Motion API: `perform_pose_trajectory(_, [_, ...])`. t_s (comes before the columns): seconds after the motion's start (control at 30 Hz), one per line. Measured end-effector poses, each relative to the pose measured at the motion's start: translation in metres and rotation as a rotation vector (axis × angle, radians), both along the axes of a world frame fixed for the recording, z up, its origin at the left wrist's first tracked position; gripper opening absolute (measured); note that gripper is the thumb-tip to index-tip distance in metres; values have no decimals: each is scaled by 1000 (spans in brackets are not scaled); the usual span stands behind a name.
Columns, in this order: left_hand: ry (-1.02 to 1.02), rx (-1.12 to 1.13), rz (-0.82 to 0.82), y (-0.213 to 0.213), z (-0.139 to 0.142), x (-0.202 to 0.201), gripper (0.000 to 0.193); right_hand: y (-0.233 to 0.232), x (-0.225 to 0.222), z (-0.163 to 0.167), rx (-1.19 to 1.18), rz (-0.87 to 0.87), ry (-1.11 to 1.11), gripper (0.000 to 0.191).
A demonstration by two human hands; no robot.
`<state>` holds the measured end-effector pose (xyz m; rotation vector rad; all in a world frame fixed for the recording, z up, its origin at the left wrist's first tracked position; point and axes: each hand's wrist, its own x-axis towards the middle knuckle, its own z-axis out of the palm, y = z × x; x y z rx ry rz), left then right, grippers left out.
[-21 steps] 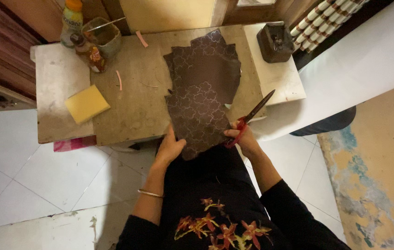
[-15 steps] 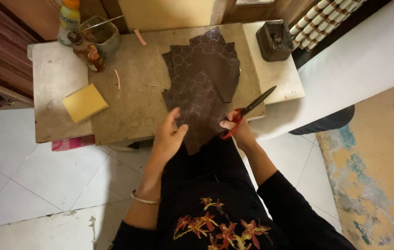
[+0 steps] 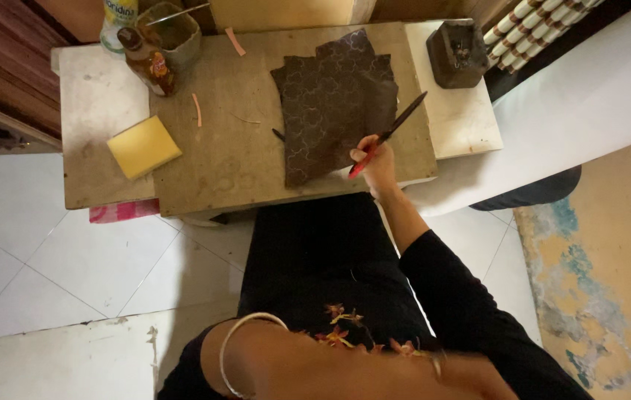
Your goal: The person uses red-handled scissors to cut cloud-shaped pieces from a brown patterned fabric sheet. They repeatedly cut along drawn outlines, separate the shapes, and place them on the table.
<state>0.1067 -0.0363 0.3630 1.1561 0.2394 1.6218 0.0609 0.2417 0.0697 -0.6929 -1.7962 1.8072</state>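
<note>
The right hand (image 3: 376,164) is closed around red-handled scissors with dark blades (image 3: 389,133), blades together and angled up over the edge of the dark brown patterned sheets (image 3: 330,100) stacked on the worn wooden counter (image 3: 234,148). No cut shows in them yet. The left hand is out of sight; only a blurred forearm with a thin bangle (image 3: 238,348) shows. Further left lies a soft yellow square sponge (image 3: 143,146).

2 bottles (image 3: 145,55), 1 yellow sponge (image 3: 143,146), 1 scissors (image 3: 387,135), 1 dark box (image 3: 457,53).
</note>
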Motion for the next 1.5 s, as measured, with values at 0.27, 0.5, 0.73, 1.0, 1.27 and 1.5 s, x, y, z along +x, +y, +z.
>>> perform_pose_trajectory(0.27, [28,-296,281,-5,-63,-32,21,14,13,43,-309,59,374,26])
perform_pose_trajectory(0.5, [846,-838,1470,85,-245,-164,21,23,49,126,-489,139,608,25])
perform_pose_trajectory(0.73, [1559,-778,1329,113,-337,-143,40,15,70,129,-495,223,599,26])
perform_pose_trajectory(1.0, [1765,-1058,1333,58,-329,-187,18,7,81,120,-743,355,641,29])
perform_pose_trajectory(1.27, [1417,-1267,1542,5,-331,-225,34,-19,64,129,-664,463,664,27])
perform_pose_trajectory(1.5, [30,-629,88,19,-316,-151,95,-19,70,126,-524,551,590,27])
